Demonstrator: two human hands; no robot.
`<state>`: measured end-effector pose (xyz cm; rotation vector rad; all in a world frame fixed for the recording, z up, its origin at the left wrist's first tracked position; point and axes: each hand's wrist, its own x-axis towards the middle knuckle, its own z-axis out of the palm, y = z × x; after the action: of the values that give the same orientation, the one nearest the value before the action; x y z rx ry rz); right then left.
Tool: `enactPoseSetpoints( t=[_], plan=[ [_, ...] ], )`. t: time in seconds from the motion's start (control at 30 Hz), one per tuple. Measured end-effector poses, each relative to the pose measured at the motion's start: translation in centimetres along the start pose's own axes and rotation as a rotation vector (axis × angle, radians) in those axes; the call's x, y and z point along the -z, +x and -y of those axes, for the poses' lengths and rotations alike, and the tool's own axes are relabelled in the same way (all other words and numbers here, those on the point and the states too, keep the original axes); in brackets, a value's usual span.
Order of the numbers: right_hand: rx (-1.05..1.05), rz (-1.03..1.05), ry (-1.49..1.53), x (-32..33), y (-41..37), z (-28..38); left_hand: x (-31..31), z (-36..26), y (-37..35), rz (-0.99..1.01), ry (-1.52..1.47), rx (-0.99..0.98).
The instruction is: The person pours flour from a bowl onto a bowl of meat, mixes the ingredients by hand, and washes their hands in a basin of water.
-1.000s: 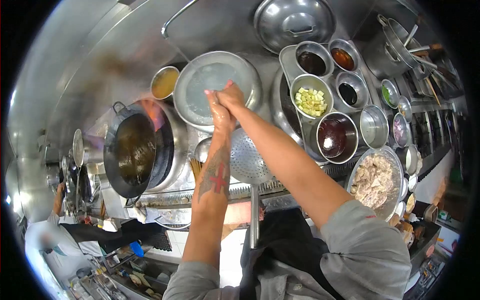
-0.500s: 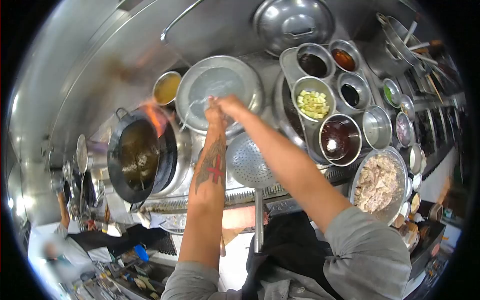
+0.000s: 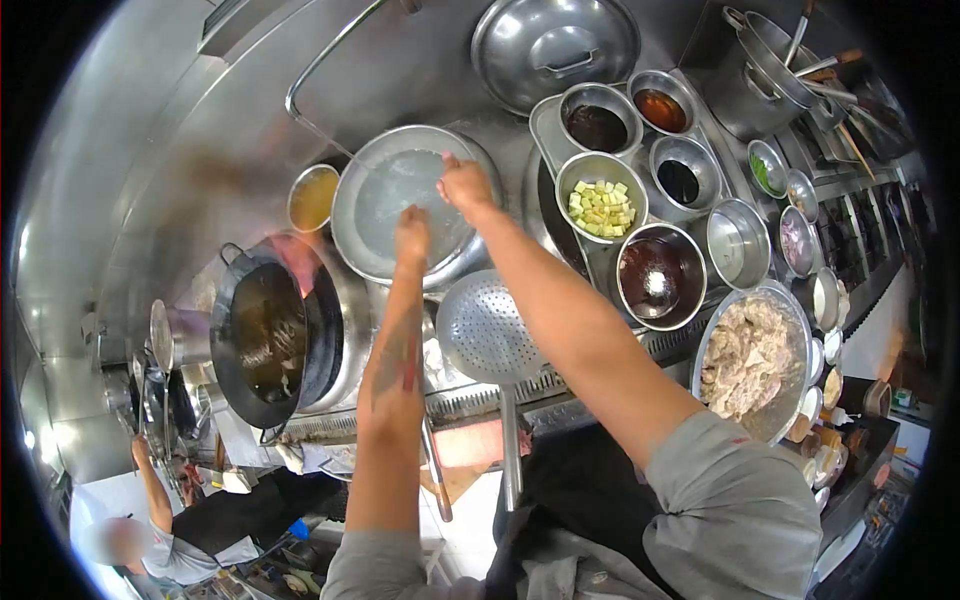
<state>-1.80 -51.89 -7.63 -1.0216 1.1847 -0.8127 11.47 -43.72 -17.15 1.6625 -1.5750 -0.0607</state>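
Both my hands are over a wide metal basin [image 3: 345, 215] of cloudy water. My left hand [image 3: 412, 237] hovers above the near part of the basin, its fingers drawn together and slightly blurred, with nothing visible in them. To its right, my right hand [image 3: 466, 186] is over the basin's right side, fingers curled and nothing seen in them. Just below the basin rests a perforated strainer [image 3: 487, 325], its long handle pointing toward me. To the left stands a black wok [image 3: 265, 335] holding dark oil. A thin metal tap [image 3: 320, 130] reaches over the basin's back edge.
On the right are metal pots with diced pale-green vegetable [image 3: 602, 207], dark red sauce [image 3: 640, 265] and other dark liquids. Beyond them sits a bowl of raw meat pieces [image 3: 745, 360]. A large lid [image 3: 555, 50] leans behind. Another person [image 3: 185, 540] works at far left.
My hands were together under the tap's water stream; now they are apart, the left one nearer me and the right one farther away. The view has shifted slightly.
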Motion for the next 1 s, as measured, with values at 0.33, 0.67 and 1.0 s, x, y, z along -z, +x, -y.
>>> enactPoseSetpoints(
  t=[0.33,0.67,1.0],
  plan=[
    [-0.246,-0.276,0.125,3.6,-7.8,-0.4,0.6,-13.9,2.7,0.178,-1.567,0.775],
    [0.958,-0.064,-0.917,7.0,-12.6,-3.5,3.3,-16.2,-0.2,0.457,-1.012,1.117],
    [0.204,0.156,-1.262,6.5,-15.7,-1.8,2.1,-19.7,0.2,0.304,-0.757,1.109]
  ],
)
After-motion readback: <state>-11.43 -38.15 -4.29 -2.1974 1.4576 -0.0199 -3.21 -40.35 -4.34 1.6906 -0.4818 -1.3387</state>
